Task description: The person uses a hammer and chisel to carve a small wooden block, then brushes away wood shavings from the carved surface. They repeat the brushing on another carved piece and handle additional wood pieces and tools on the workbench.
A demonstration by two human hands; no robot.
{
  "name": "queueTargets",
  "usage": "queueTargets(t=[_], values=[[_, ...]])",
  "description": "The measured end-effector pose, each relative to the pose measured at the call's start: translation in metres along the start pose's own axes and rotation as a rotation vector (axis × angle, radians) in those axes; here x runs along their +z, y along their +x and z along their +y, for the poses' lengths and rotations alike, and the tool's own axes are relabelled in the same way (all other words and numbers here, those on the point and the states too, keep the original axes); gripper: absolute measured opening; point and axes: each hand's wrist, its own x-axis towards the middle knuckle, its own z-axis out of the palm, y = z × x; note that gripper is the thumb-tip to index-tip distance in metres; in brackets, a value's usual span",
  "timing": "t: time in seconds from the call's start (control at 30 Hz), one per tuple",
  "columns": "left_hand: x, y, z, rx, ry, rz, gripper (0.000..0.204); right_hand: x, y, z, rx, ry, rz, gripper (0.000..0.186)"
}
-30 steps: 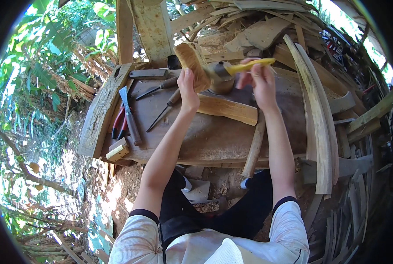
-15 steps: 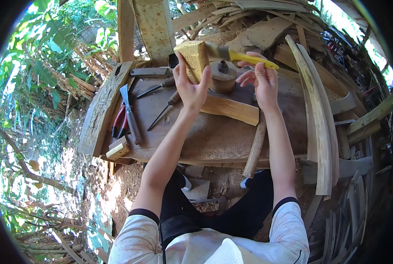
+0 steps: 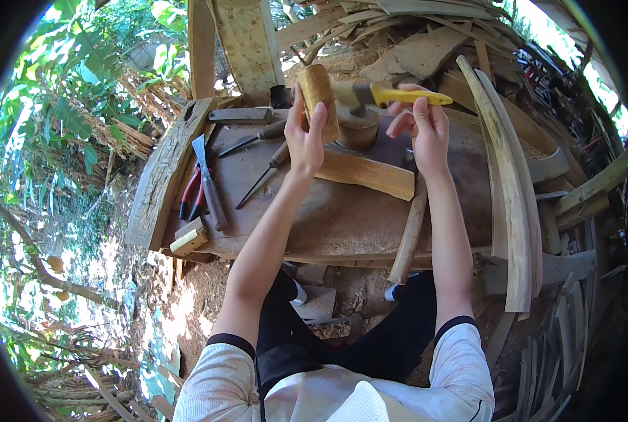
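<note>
A yellow-handled paintbrush (image 3: 397,96) is pinched between the thumb and fingers of my right hand (image 3: 430,135). Its bristles, smeared by motion, are at the right side of a yellowish wooden block (image 3: 320,84). My left hand (image 3: 305,143) grips that block, holding it tilted above the workbench. Beneath the brush stands a round brown container (image 3: 359,131), its top partly covered. A shaped wooden piece (image 3: 366,176) lies on the bench below my hands, and a wooden handle (image 3: 408,235) slants over the near edge.
On the worn bench (image 3: 314,225) lie a blue-bladed chisel (image 3: 208,181), red-handled pliers (image 3: 191,195), a thin pointed tool (image 3: 263,177) and a small wood block (image 3: 188,239). Long curved boards (image 3: 507,190) lean at the right. Scrap wood (image 3: 419,53) is heaped behind.
The wooden block has turned in my left hand, showing a narrower side. My right hand and the paintbrush have shifted slightly to the right.
</note>
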Motion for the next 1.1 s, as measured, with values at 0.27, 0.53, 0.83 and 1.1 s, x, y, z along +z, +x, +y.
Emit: queueTargets(t=[0.27, 0.53, 0.83, 1.1], values=[[0.014, -0.011, 0.012, -0.034, -0.015, -0.389, 0.084, -0.018, 0.01, 0.009, 0.111, 0.073, 0.457, 0.036], [0.01, -0.013, 0.02, 0.028, 0.177, -0.618, 0.093, -0.048, 0.014, 0.006, 0.122, 0.201, 0.468, 0.036], [0.014, -0.015, 0.027, 0.033, 0.184, -0.594, 0.094, -0.05, 0.014, 0.002, 0.165, 0.064, 0.526, 0.036], [0.013, -0.018, 0.021, -0.011, 0.055, -0.562, 0.087, -0.045, 0.013, 0.009, 0.213, 0.074, 0.545, 0.035]])
